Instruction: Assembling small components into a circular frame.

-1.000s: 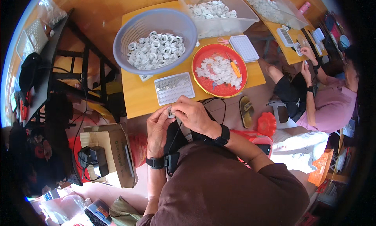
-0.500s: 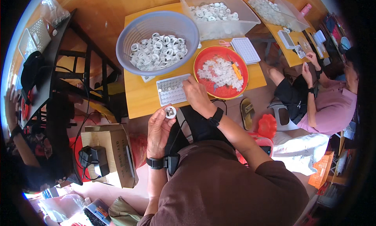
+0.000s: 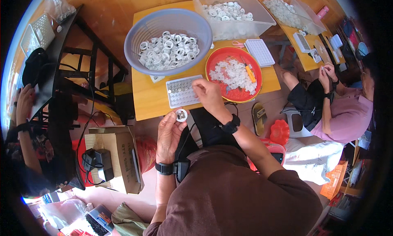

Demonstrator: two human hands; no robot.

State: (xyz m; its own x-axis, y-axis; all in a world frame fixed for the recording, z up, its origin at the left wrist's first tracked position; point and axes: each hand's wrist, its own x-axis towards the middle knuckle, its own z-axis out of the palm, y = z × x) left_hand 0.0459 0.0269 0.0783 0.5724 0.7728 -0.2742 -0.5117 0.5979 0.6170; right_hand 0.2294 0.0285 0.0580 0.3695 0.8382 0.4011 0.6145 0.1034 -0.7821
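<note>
Fingertips of the left hand (image 3: 170,133) pinch a small white round plastic ring with a dark centre (image 3: 181,115), held up just below the near edge of the yellow wooden table (image 3: 149,99); the right hand (image 3: 208,94), which a second ago was pressed against the left over that same piece, has lifted away and now hovers with its fingers curled over the right end of the grey rectangular tray of small metal parts (image 3: 181,91), whether anything sits between those fingertips cannot be told. The split suggests one fitting step on the ring is finished and the next small part is being sought from the tray. Just beyond lie the round red plastic bowl of translucent white pieces (image 3: 233,73) and the lavender plastic basket heaped with white rings (image 3: 168,41), both unmoved. At far right a seated co-worker in a pink shirt (image 3: 348,113) bends over their own hands
</note>
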